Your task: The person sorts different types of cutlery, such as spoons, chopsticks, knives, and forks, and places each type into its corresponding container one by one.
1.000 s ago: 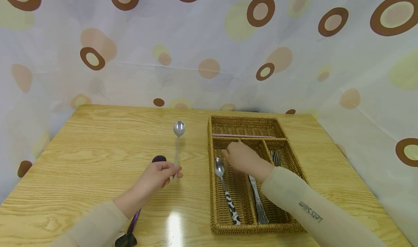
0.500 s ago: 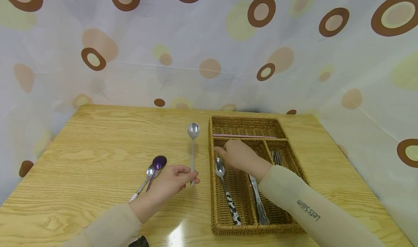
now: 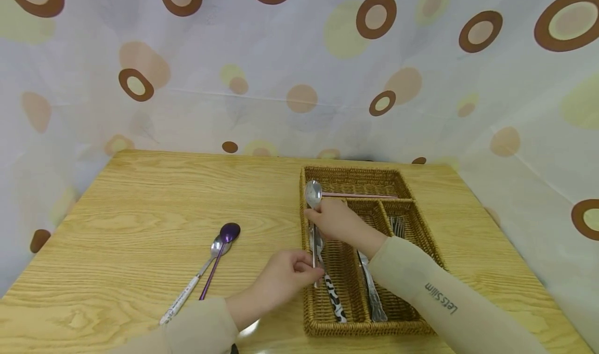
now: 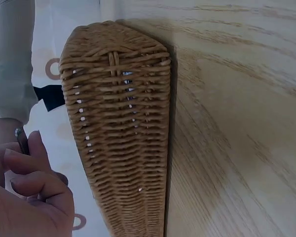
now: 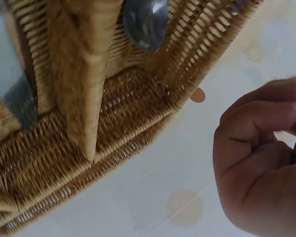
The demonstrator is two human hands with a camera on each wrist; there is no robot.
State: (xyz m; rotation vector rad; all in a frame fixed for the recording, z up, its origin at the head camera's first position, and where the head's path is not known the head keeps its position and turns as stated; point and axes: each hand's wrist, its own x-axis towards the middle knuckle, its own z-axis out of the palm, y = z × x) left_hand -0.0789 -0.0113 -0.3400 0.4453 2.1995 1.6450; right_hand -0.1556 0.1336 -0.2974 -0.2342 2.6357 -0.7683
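My left hand (image 3: 285, 273) pinches the lower handle of a long silver spoon (image 3: 313, 193), held above the left compartment of a wicker cutlery tray (image 3: 306, 312). In the left wrist view, the handle end (image 4: 21, 141) pokes out between the fingers. My right hand (image 3: 338, 220) is at the spoon's neck, its thumb crossing in front; whether it grips cannot be seen. Its fingers curl in the right wrist view, fingertips cut off at the edge. Beneath lies a teaspoon with a cow-patterned handle (image 3: 334, 298), its bowl partly covered by the held spoon.
A purple spoon (image 3: 230, 233) lies across a white-handled spoon (image 3: 180, 299) on the wooden table (image 3: 140, 213) left of the tray. Inside the tray are a knife (image 3: 373, 294), a fork (image 3: 398, 226) and a pink stick (image 3: 360, 195) in the back compartment. A patterned curtain (image 3: 262, 47) hangs behind.
My left hand has carried the silver spoon rightward from over the table to above the tray. The right hand has shifted slightly left, to the spoon's neck. The two table spoons have come into fuller view.
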